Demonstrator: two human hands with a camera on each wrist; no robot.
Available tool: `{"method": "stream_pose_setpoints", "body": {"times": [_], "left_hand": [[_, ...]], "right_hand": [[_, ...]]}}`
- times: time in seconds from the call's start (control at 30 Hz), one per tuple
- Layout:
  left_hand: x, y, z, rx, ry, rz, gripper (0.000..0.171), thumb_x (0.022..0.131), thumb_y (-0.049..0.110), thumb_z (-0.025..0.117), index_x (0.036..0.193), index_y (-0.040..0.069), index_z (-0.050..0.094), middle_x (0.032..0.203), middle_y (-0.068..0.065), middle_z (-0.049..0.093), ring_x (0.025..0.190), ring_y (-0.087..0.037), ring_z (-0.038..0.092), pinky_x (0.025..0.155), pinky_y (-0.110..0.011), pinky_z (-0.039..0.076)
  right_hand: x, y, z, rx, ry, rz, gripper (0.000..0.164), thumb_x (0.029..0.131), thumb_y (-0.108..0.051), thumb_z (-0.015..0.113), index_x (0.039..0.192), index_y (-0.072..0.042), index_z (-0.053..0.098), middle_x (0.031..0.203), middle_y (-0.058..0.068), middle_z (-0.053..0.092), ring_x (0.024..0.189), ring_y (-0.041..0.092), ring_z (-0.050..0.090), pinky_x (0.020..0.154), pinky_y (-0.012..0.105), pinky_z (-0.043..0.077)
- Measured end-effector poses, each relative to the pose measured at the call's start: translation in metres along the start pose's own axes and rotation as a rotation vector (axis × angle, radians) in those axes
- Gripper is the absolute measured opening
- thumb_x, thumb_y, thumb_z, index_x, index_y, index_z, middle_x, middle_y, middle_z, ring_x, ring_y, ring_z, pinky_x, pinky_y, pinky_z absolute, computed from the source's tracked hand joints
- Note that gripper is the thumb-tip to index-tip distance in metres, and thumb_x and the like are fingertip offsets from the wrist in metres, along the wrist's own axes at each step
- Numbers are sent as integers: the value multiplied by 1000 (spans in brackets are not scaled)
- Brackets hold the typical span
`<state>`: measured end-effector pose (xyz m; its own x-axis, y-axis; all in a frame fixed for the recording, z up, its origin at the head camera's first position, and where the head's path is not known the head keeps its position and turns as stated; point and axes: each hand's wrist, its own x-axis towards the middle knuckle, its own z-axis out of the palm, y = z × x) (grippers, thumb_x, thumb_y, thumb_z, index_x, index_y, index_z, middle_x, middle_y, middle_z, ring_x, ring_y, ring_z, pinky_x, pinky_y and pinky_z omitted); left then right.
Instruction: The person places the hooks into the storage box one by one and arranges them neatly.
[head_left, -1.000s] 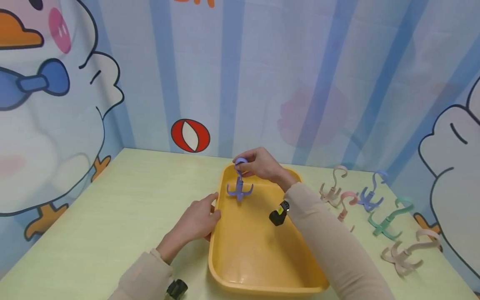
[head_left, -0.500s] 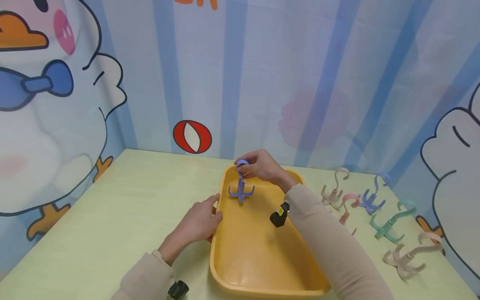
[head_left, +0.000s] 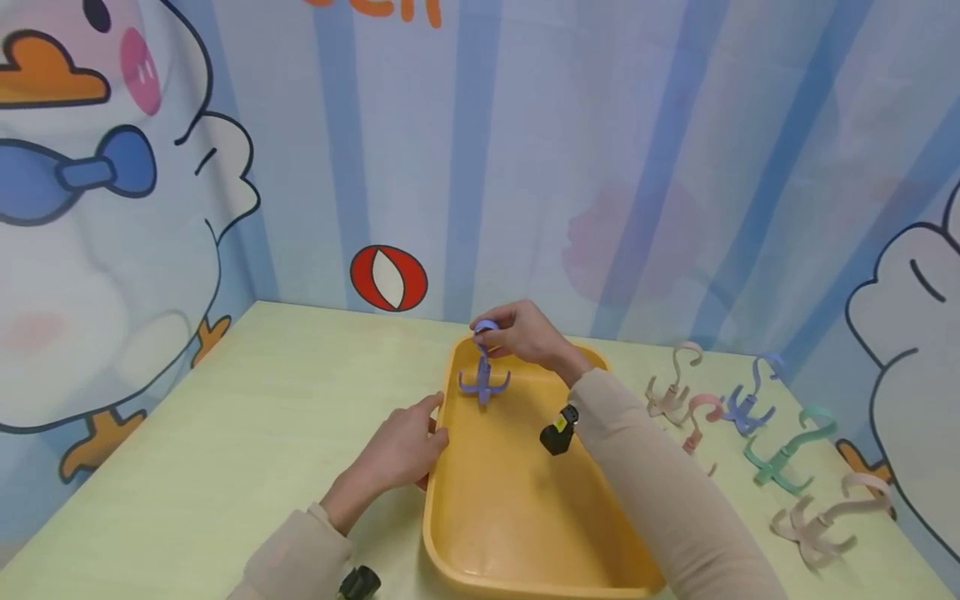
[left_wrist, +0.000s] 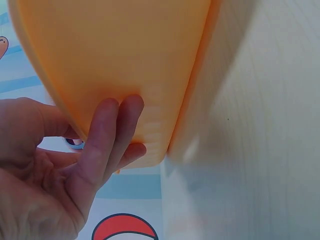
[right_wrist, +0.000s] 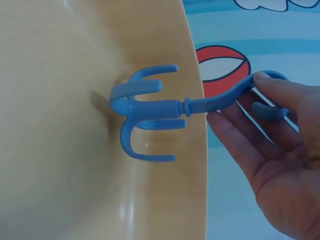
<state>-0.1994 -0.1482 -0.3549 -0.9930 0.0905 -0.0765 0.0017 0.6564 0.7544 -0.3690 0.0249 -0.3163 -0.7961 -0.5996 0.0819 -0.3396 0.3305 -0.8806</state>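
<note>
A person's right hand (head_left: 528, 333) is pinching a purple hook hanger (head_left: 483, 379) by its curved top, the thumb and fingers bearing on the stem from opposite sides; the hanger is standing upright inside a yellow tray (head_left: 517, 517), near the far left corner, with its four prongs spreading at the bottom and curling upward; its base is sitting very low in the tray, though whether it is touching the floor there is hard to say from these angles. The left hand (head_left: 401, 446) is holding the tray at its left side, the fingers curling at the rim and several of them pressing against the outer wall; the tray itself is resting on a pale counter (head_left: 337, 358).

To the right of the tray, five more hangers are sitting on the counter; a far beige hanger (head_left: 667, 400) and a second purple hanger (head_left: 742, 412) are standing toward the back; a pink hanger (head_left: 693, 438) is showing just in front of the beige one, the right sleeve (head_left: 652, 467) partly covering it; a green hanger (head_left: 778, 467) is leaning its hooked end to the right; a near beige hanger (head_left: 813, 533) is lying closest to the viewer. Behind the counter, a blue-striped backdrop (head_left: 525, 167) is hanging; a printed red ball (head_left: 362, 279) is showing on it.
</note>
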Motion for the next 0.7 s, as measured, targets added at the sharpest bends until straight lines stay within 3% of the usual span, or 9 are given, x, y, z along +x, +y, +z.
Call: {"method": "stream_pose_setpoints", "body": {"times": [0.27, 0.5, 0.7], "left_hand": [[0, -1, 0, -12, -13, -9, 58, 96, 15, 48, 149, 4, 29, 115, -17, 61, 47, -15, 61, 44, -27, 52], [2, -3, 1, -12, -18, 5, 58, 95, 16, 48, 149, 4, 28, 114, -16, 62, 47, -15, 62, 44, -27, 52], [3, -4, 0, -8, -13, 11, 58, 95, 16, 47, 149, 3, 28, 113, -16, 63, 47, -15, 62, 43, -28, 52]], "right_hand": [[4, 0, 3, 4, -1, 0, 24, 89, -9, 64, 112, -4, 68, 110, 24, 66, 101, 39, 64, 87, 51, 52], [6, 1, 3, -12, 23, 14, 24, 89, -10, 64, 112, -5, 69, 108, 21, 67, 97, 35, 66, 82, 43, 56], [9, 2, 4, -7, 26, 18, 26, 89, -10, 64, 114, -3, 68, 108, 22, 67, 96, 34, 67, 85, 48, 54]]}}
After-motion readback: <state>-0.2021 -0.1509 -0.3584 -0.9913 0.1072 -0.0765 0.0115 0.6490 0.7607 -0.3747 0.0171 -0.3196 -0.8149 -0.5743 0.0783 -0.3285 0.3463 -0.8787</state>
